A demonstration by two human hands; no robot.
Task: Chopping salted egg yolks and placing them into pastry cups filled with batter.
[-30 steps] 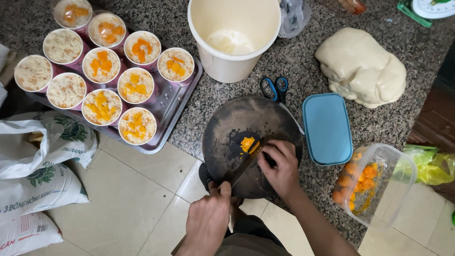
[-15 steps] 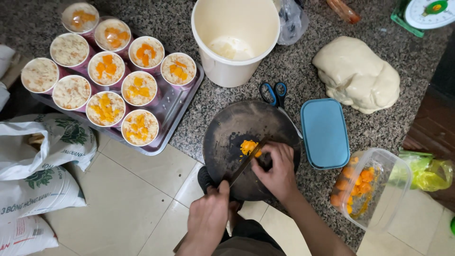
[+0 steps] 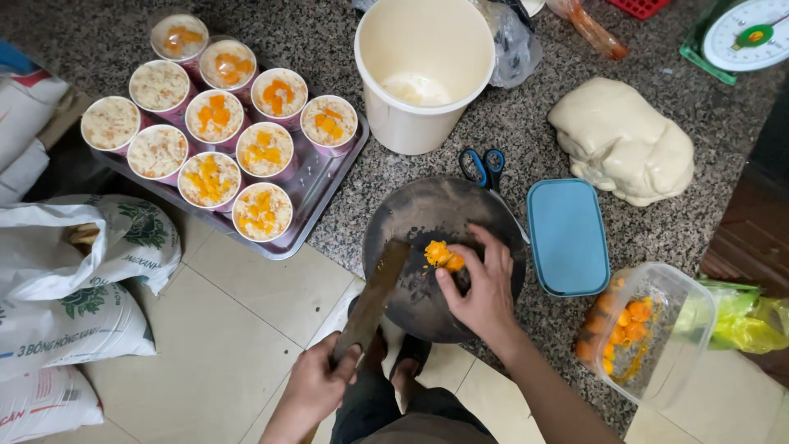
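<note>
A round dark chopping board (image 3: 419, 215) lies at the counter's edge. On it sits a small heap of chopped orange pieces (image 3: 440, 256). My right hand (image 3: 481, 288) rests on the board with its fingertips closed around those pieces. My left hand (image 3: 319, 380) grips the handle of a broad cleaver (image 3: 376, 296), whose blade lies flat over the board's left rim, apart from the pieces.
A metal tray (image 3: 316, 185) holds several pink cups of filling topped with orange bits. A cream bucket (image 3: 423, 74), scissors (image 3: 482, 165), a blue lid (image 3: 567, 236), a dough lump (image 3: 622, 140), a clear tub of orange pieces (image 3: 637, 329), a scale (image 3: 744, 37) and sacks (image 3: 78, 304) surround.
The cleaver has swung away from the orange pieces to the board's left edge. My right hand now gathers the chopped pieces instead of steadying them.
</note>
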